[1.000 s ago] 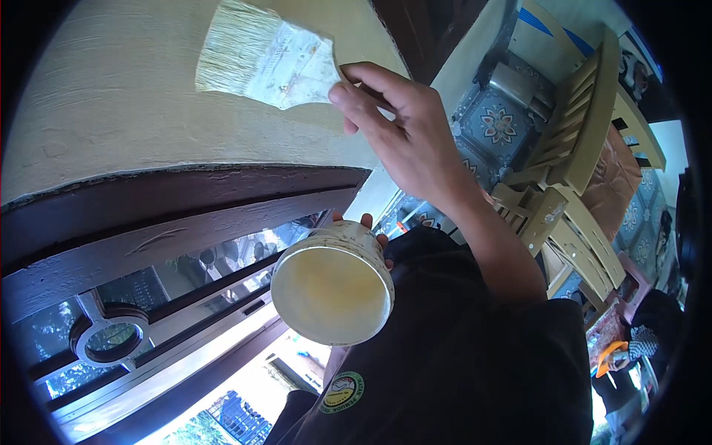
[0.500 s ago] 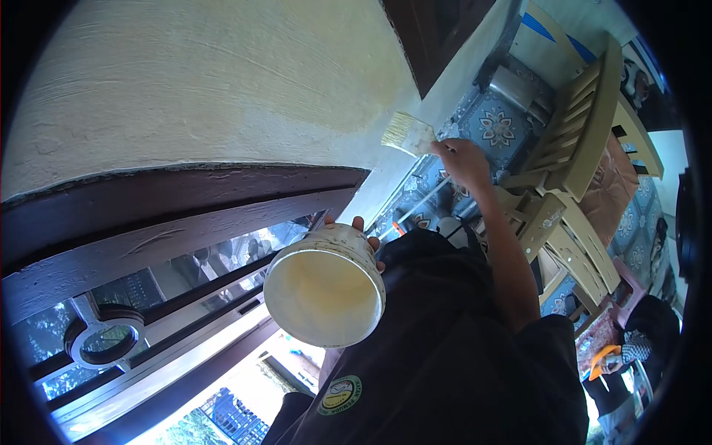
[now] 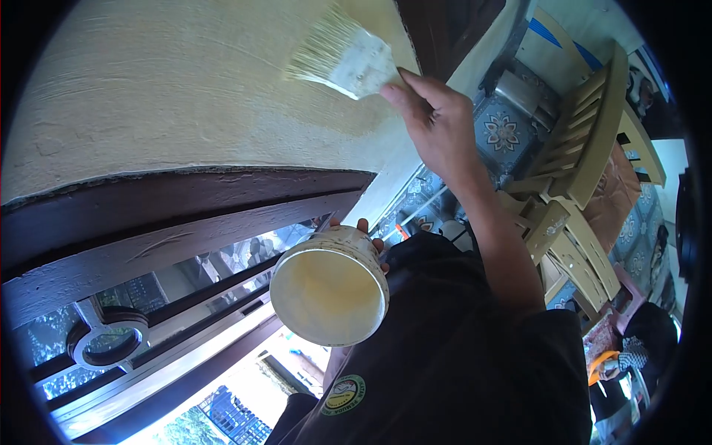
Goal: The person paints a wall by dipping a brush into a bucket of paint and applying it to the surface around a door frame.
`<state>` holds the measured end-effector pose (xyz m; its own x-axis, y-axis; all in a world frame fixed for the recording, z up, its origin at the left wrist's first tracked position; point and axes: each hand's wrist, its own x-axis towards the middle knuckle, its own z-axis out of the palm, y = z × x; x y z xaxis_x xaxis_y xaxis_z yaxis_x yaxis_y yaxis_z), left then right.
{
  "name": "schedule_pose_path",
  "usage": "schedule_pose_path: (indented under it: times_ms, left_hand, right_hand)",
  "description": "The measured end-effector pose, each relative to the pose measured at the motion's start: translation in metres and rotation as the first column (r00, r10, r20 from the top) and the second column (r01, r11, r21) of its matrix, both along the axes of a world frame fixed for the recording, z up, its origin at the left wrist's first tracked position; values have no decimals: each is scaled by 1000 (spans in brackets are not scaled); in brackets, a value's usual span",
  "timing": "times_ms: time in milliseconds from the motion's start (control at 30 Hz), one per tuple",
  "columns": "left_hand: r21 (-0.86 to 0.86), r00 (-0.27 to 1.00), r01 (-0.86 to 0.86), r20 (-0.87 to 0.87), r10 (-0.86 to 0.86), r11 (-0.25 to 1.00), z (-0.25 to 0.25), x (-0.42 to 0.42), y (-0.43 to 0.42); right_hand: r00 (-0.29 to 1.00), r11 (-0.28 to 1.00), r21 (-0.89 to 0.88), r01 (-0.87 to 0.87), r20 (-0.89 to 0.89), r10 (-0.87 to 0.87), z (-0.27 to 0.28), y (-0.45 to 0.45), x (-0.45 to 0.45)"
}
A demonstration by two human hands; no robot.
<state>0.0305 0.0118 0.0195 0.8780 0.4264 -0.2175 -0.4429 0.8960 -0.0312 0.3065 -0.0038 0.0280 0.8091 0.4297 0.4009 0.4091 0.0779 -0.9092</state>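
A wide paintbrush [image 3: 361,62] with pale bristles is gripped by its handle in my right hand [image 3: 443,126]. Its bristles point to the upper left, in front of the cream wall [image 3: 185,96]; whether they touch the wall I cannot tell. My left hand [image 3: 363,225] is wrapped round the far side of a paint bucket [image 3: 330,297], with only some fingertips showing. The bucket is tilted so that its open mouth faces me. Pale yellow paint coats the inside, and splashes mark its outer rim.
A dark brown window frame [image 3: 170,204] with glass panes runs along the left below the wall. Another dark frame [image 3: 449,33] is at the top. On the right stand slatted wooden chairs [image 3: 578,141] on patterned tiles [image 3: 500,133]. A person [image 3: 649,334] is at the lower right.
My right hand has moved up and to the left with the paintbrush, which now looks larger and closer. The bucket in my left hand has barely shifted.
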Motion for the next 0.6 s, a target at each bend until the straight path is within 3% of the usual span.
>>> schedule_pose_path:
  times_ms: [100,167,233,300,367,400,467,533,600]
  left_hand:
    - [19,997,44,66,-45,999,-7,-3,4]
    - [17,999,20,32,-20,1000,4,4,-2]
    - [18,1000,7,-1,-7,1000,14,10,-7]
    - [6,998,23,-61,-22,1000,21,12,-7]
    - [44,998,56,-19,-55,997,13,12,-3]
    - [78,997,71,13,-72,994,9,11,-1]
    - [69,998,57,20,-59,996,5,10,0]
    - [52,999,39,11,-40,998,5,6,-4]
    - [49,999,-3,-42,5,999,7,9,-8]
  right_hand:
    - [994,998,-47,-34,-104,29,-59,-12,-6]
    - [993,915,-403,-23,-117,-26,-96,-24,-7]
    - [996,867,-499,-13,-81,-32,-132,-34,-5]
    - [998,810,-586,4,-42,-36,-150,-51,0]
    - [967,678,-726,-114,-239,-92,-145,-67,3]
    - [967,680,-725,-111,-238,-95,-143,-73,4]
    - [931,742,-653,-149,-346,-118,-89,-84,11]
    - [941,924,-362,-121,-337,-9,-35,-86,14]
    - [1000,996,87,-27,3,27,12,-65,10]
